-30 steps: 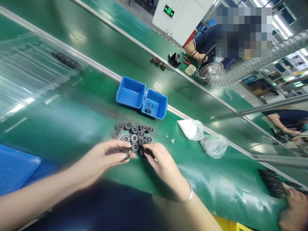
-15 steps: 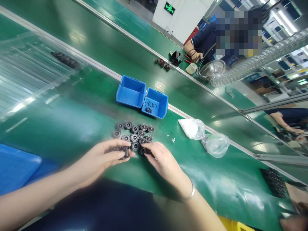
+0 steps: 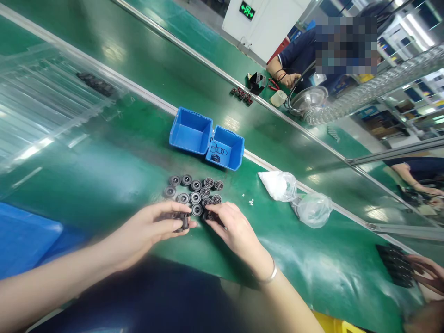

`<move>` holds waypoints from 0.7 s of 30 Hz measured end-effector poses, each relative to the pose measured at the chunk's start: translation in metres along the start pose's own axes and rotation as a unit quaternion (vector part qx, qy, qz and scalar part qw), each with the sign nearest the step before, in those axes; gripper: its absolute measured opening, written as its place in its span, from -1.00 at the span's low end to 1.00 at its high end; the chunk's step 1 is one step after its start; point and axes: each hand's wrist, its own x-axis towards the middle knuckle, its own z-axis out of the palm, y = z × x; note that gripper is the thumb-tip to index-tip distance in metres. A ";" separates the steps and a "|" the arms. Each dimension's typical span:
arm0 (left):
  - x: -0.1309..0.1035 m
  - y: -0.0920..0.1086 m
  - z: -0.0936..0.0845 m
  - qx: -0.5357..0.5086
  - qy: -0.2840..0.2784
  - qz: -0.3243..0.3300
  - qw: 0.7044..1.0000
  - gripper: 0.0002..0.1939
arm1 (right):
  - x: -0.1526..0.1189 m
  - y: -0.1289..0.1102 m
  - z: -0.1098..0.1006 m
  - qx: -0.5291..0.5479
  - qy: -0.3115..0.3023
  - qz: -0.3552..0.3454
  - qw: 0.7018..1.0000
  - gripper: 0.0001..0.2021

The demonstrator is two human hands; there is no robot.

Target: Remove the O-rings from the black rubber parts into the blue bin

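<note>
My left hand [image 3: 152, 224] is closed around a dark spool-like part [image 3: 183, 222], held just above the table; the fingers cover much of it. On the green mat in front lies a cluster of round black parts [image 3: 195, 197], some with ringed tops and some with swirled, vaned tops. At the near right edge of that cluster, my right hand [image 3: 232, 226], with a silver bracelet on the wrist, pinches one round black part [image 3: 210, 215]. Whether that part touches the mat is hidden by the fingers.
Two blue bins [image 3: 190, 132] stand beyond the cluster; the right bin [image 3: 233, 150] holds black rings. Clear bags [image 3: 280, 185], one with white contents, and small white pieces [image 3: 251, 202] lie to the right. A co-worker's arm [image 3: 284, 76] is across the bench.
My right hand's fingers have shifted slightly at the cluster's edge. My left hand keeps its part. At far right, another person's hand has come over the black parts there.
</note>
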 end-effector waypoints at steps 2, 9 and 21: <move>0.000 -0.001 0.000 0.014 -0.005 0.009 1.000 -0.74 | 0.000 -0.006 -0.006 0.004 0.025 0.008 1.000 -0.61; 0.000 -0.007 0.004 0.283 0.007 0.148 0.948 -0.55 | 0.014 -0.042 0.003 0.214 0.021 0.035 0.976 -0.49; 0.000 0.002 -0.007 0.216 0.028 0.090 0.972 -0.73 | 0.024 -0.013 -0.004 0.223 0.077 0.053 0.970 -0.87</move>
